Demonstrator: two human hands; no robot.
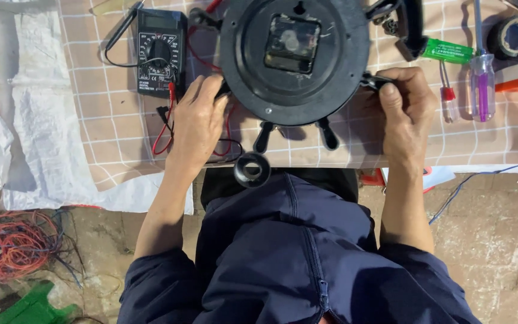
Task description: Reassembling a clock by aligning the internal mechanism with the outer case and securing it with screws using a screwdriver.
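Clock [295, 60], a round black case with spoke-like handles around its rim, is lying face down on the counter [121, 132], its square movement [292, 43] showing at the centre of the back. The left hand [198, 123] is resting against the clock's lower left edge, fingers lying loosely curled on the rim; whether they are gripping it cannot be told. The right hand [404, 111] is pinching a spoke [374, 81] at the clock's right edge, its grip narrow, thumb and forefinger closing on that black handle. Two more spokes [328, 133] are pointing toward the person at the lower rim, and a black ring [252, 170] is sitting just below them at the counter's near edge. A multimeter [160, 53] is lying just left of the clock, its red and black leads [164, 129] trailing under the left hand. Right of the clock, a purple-handled screwdriver [482, 84] and a tape roll [514, 36] are lying near each other. On the floor, a tangle of red wire [10, 243] is sitting well apart at far left.
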